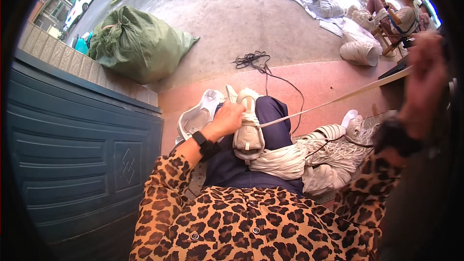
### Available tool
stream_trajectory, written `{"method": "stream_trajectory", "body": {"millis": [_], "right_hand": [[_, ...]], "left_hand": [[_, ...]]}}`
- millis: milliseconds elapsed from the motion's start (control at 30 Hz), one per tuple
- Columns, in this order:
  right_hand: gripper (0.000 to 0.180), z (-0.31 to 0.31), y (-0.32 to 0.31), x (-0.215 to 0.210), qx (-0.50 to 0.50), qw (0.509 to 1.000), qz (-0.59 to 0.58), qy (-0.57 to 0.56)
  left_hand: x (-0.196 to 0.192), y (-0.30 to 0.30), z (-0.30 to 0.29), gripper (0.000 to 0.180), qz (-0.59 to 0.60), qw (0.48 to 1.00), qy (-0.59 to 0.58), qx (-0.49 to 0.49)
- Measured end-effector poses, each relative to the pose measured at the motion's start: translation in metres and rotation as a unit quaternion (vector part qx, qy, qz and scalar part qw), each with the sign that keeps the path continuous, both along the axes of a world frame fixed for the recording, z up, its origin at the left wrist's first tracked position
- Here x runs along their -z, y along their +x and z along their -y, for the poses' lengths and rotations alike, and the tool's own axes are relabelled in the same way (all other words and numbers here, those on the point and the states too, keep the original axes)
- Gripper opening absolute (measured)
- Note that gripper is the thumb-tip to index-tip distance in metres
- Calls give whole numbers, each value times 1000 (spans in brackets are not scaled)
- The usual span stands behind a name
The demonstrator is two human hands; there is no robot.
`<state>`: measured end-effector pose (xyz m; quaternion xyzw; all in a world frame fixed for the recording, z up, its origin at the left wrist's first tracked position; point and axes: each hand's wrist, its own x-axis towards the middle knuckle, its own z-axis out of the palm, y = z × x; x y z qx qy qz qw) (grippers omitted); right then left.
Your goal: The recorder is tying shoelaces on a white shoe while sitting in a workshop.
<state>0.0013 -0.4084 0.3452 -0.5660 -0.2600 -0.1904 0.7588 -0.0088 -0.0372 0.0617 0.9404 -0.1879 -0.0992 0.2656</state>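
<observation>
we see our left hand (227, 120) curled at the central shoe (249, 139), its pinch unclear; upper right, our blurred right hand (426, 87) pinches lace (379, 83).

Daylight, bright on the far concrete floor (232, 19), blown out at the far right edge. Near right corner dim; same for the lower part of the blue panelled door (72, 154), left. Right hand (427, 79) smeared (looks like motion blur), leopard-print shirt (251, 222) crisp. Fisheye bows the door's edges; black vignette around the rim.
</observation>
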Motion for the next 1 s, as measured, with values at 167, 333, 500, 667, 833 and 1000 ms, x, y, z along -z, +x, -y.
{"method": "stream_trajectory", "body": {"millis": [167,333,500,667,833,1000], "right_hand": [[17,-127,-3,166,17,920,-319,-227],[18,-194,-45,267,-120,819,-300,-474],[14,-229,-62,290,79,820,-121,-554],[7,-248,-62,306,113,761,-7,-639],[5,-249,-61,302,111,731,52,-672],[5,-225,-56,281,-58,675,151,-720]], "left_hand": [[0,-21,-31,11,50,999,14,15],[-18,-27,-54,8,153,977,124,84],[-11,-38,-49,4,155,985,69,32],[-8,-46,-39,9,119,991,18,-52],[-10,-56,-33,13,141,984,82,-78],[-4,-58,-25,13,185,973,66,-122]]}}
